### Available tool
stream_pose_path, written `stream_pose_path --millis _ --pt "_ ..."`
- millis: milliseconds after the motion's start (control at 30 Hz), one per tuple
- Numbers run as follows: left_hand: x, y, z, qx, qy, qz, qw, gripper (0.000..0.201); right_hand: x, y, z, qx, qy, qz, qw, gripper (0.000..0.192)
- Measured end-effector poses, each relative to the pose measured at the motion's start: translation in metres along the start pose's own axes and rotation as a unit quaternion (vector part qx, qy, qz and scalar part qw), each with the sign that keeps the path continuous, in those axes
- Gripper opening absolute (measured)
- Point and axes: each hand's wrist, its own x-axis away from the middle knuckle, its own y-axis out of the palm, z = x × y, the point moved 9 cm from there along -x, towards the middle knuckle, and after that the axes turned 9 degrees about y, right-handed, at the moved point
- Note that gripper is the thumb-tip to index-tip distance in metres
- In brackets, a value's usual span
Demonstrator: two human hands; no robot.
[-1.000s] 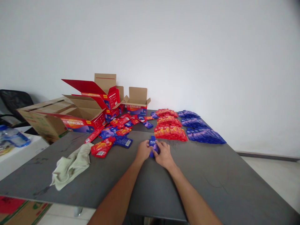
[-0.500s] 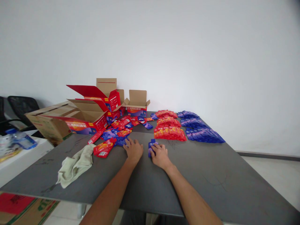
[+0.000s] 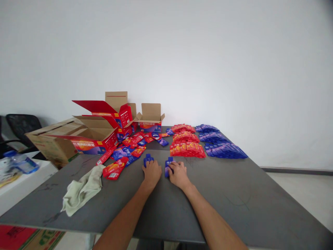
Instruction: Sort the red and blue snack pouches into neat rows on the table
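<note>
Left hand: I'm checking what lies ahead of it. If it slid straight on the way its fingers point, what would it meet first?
The left hand already grips a small blue foil sachet. Straight beyond, it would probably first reach the loose scatter of red and blue sachets on the grey table, though depth is unclear.

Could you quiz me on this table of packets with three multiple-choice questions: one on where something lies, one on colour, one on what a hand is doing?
1. Where does the pale cloth lie on the grey table?
A. left of both hands
B. between the hands
C. on the blue rows

2. What colour is the packet under the left hand?
A. green
B. blue
C. yellow

3. What is the right hand doing?
A. hanging off the table
B. lifting the cloth
C. resting on a small blue stack

Answers: 1 A, the cloth sits near the left edge. 2 B, blue shows past the fingers. 3 C, the fingers cover the stack.
</note>
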Motion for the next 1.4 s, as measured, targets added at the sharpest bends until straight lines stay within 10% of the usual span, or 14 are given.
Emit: stream_pose_path --millis 300,700,1033,1400 --pt "-0.023 -0.006 -0.033 -0.008 -0.099 0.032 0.995 0.059 -0.003 -0.008 0.002 -0.013 0.003 0.023 1.000 0.025" --pt "-0.033 -0.008 -0.038 0.228 -0.054 0.074 0.969 0.021 -0.009 -0.002 0.010 -0.038 0.018 0.024 0.999 0.022" --pt "-0.026 0.044 -0.029 0.569 -0.095 0.008 0.817 0.009 -0.014 -0.001 0.013 -0.078 -0.003 0.004 0.997 0.028" --pt "-0.024 0.020 0.004 0.236 0.077 0.009 0.969 0.026 -0.004 -0.001 0.003 -0.048 -0.052 -0.025 0.997 0.039"
